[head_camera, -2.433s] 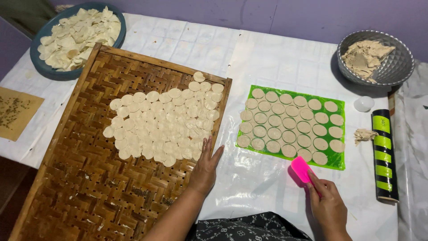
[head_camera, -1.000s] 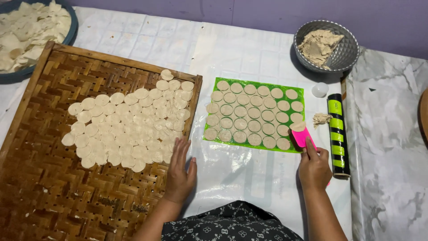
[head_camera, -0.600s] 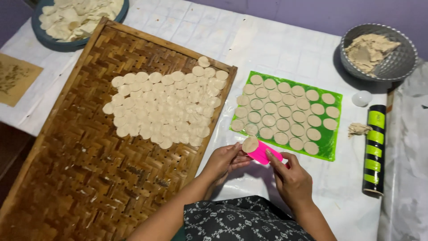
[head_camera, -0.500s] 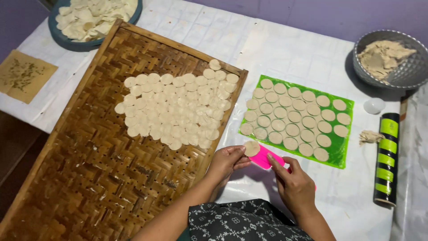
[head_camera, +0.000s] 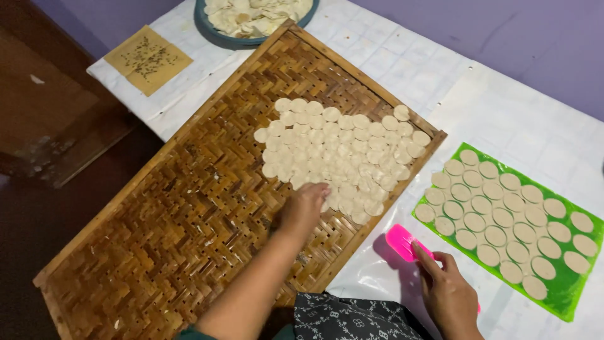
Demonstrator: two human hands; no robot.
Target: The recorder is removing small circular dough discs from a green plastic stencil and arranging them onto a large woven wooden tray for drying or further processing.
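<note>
The left hand [head_camera: 304, 209] is reaching over the woven bamboo tray [head_camera: 176, 208], its fingertips touching the near edge of the cluster of pale dough discs [head_camera: 343, 157] that is lying toward the tray's 2 o'clock corner. At about 5 o'clock in the view, the right hand [head_camera: 448, 293] is holding a pink scraper [head_camera: 402, 242] against the white-covered tabletop [head_camera: 516, 119], fingers curled over its handle. Just beside the scraper, at 3 o'clock, a green mat [head_camera: 563, 283] is carrying rows of cut discs [head_camera: 497, 211]. At 12 o'clock a blue bowl [head_camera: 211, 28] of dough pieces is sitting partly out of view, and at 10 o'clock a tan square sheet [head_camera: 148, 58] is lying flat.
</note>
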